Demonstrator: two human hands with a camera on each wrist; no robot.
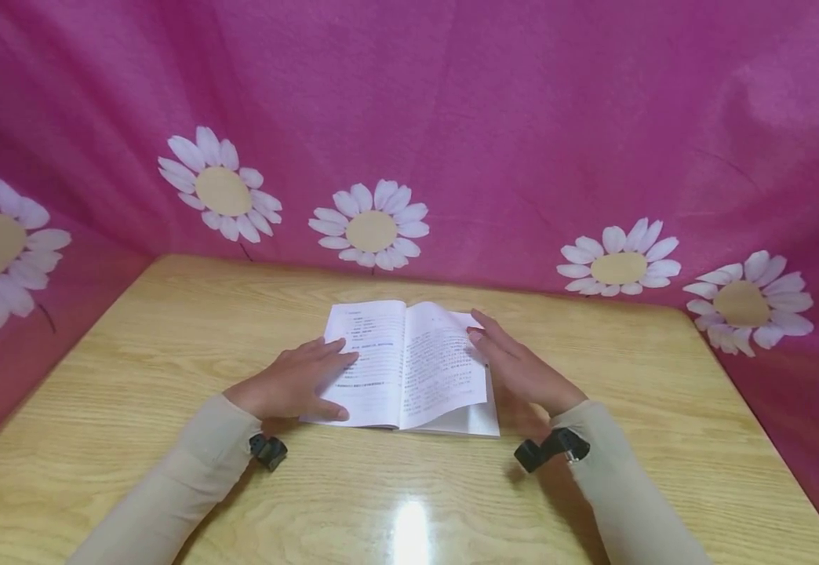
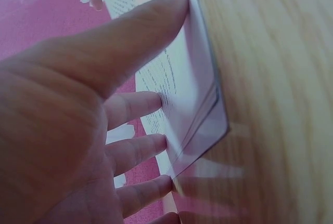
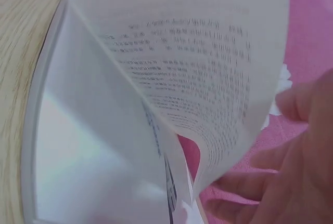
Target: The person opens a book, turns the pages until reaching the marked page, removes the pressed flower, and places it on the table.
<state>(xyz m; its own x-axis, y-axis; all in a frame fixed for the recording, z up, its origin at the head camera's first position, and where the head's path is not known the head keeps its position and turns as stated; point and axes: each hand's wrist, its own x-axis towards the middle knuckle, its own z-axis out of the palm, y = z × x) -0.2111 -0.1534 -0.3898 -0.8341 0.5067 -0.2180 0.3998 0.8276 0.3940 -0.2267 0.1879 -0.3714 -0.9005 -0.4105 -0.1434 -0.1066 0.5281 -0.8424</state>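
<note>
An open book (image 1: 367,369) with printed pages lies on the wooden table. My left hand (image 1: 296,382) rests on its left page, fingers spread and thumb near the lower edge. In the left wrist view the thumb (image 2: 151,26) and fingertips lie against the white paper. On the other side, my right hand (image 1: 515,365) is at the outer edge of a lifted right page (image 1: 445,357), its fingers extended. The right wrist view shows that page (image 3: 208,52) standing up and curved, with the right fingers (image 3: 250,185) beside its edge. A white page (image 3: 78,156) lies beneath it.
The wooden table (image 1: 381,502) reaches around the book on all sides. A pink cloth (image 1: 480,141) with white daisies hangs behind and at both sides of it. A black strap camera (image 1: 268,451) sits on the left wrist, another (image 1: 551,449) on the right.
</note>
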